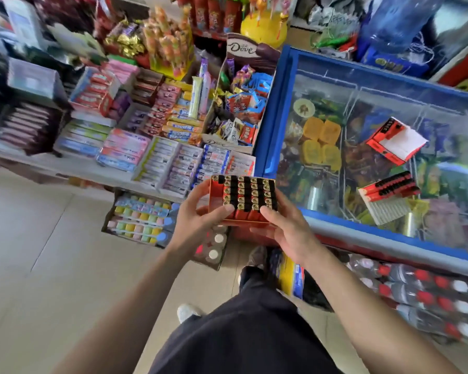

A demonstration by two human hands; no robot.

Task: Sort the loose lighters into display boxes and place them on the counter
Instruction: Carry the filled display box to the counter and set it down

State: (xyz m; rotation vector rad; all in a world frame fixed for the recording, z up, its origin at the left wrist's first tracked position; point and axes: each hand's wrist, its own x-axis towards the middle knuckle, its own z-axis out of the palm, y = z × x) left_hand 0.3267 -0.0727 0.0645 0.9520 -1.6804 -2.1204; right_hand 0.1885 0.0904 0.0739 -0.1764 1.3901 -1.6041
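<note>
An orange-red display box (243, 199) packed with rows of black-topped lighters is held in front of me, above the floor by the freezer's corner. My left hand (197, 220) grips its left side, thumb on the near top edge. My right hand (284, 233) grips its near right corner from below, thumb against the front. On the freezer lid lie a tipped red box with a row of black lighters (389, 193) and an opened red-and-white box (396, 141).
The blue-framed glass-top freezer (287, 103) stands to the right. A low white shelf (73, 168) full of candy and gum boxes runs along the left. Bottled drink packs (430, 295) sit on the floor at the right, a candy tray (138, 220) at the left.
</note>
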